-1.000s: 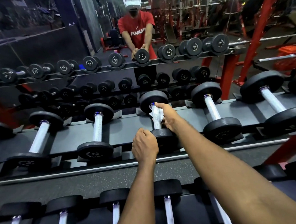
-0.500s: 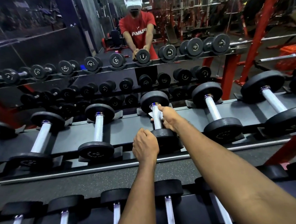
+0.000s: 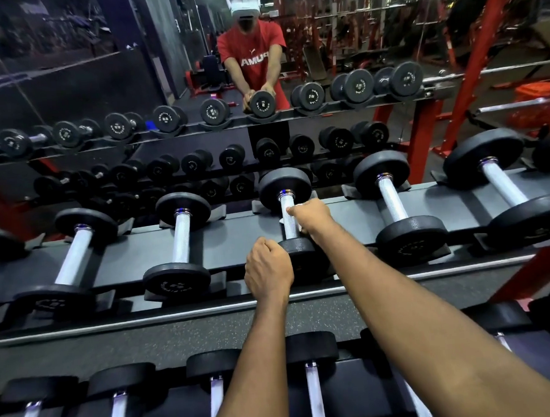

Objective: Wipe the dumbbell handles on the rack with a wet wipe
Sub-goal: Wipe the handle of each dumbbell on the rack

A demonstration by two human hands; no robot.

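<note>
dim indoor light | sharp centre | wide-angle bending at edges | faint mirror glare

Under the fingers of the right hand the wet wipe is white, the handle silver with fine cross-hatch, the end discs black.

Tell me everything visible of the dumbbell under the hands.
The dumbbell lies cradled on the rack, handle pointing away from the camera. Two round black, rubbery-looking heads join a knurled silvery metal handle with a bluish collar at the far end. The right hand wraps the handle, a white wet wipe peeking out beside it. The left hand curls against the near head, seemingly steadying it.
</note>
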